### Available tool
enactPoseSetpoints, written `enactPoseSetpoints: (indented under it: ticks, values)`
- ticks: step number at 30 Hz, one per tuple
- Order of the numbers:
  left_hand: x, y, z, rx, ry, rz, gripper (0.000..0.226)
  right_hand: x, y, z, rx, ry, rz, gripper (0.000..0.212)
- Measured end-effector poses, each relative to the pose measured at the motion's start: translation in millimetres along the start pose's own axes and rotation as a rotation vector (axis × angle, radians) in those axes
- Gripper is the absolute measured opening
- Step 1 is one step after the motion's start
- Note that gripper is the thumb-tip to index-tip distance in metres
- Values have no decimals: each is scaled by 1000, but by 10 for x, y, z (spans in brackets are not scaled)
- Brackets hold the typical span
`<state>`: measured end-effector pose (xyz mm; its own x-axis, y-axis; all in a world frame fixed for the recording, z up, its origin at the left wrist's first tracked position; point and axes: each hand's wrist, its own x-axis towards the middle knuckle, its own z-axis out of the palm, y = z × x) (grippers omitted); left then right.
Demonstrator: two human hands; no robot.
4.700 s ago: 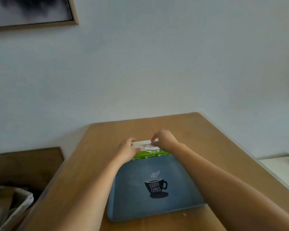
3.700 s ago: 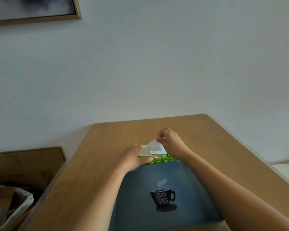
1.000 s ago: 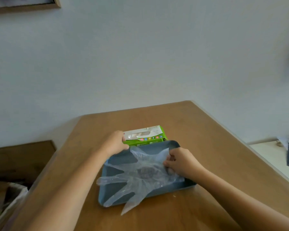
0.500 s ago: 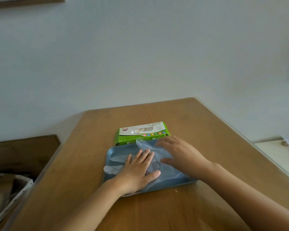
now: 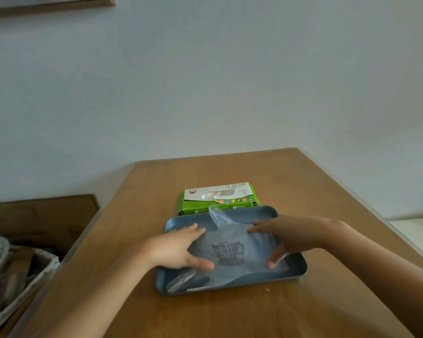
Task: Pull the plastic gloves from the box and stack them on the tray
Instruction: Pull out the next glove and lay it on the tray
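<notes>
Smoothing the plastic glove (image 5: 232, 236) flat on the blue tray (image 5: 294, 274), left hand (image 5: 178, 250) and right hand (image 5: 292, 236) press with spread fingers (image 5: 197, 230); sweeping outward gently should flatten its raised end near the green glove box (image 5: 217, 198).

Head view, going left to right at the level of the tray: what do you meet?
Basket beside the table → left hand → plastic glove → right hand.

Two hands are shown, the left hand (image 5: 178, 250) and the right hand (image 5: 296, 237), and both are bare. The forearms are seen uncovered from the wrists as far as the lower edge of the view, where they are cut off.
</notes>
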<state>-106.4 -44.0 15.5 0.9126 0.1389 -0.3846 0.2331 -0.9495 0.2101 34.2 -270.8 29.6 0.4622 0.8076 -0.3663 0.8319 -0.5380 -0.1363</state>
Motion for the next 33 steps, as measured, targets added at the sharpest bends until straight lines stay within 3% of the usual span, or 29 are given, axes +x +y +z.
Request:
enactPoseSetpoints:
  ticks: [4,8,11,17,24,33]
  values:
    - [207,-57,-340,-207,262,21,69,300,-16,-283,57,312,-32,47]
    - [634,-199,-508,-310,445,-42,58,842,14,-503,144,531,-70,27]
    - [926,-239,-517,-346,431,-90,60,1233,9,-510,214,558,-89,26]
    - [1201,-264,-366,-327,320,-65,77,1574,21,-296,320,450,-101,22]
    - [1280,-357,-314,-278,311,-24,83,1731,-10,-247,321,597,-125,12]
    - [1322,-392,-310,-266,286,-36,86,1723,100,-243,419,657,-129,11]
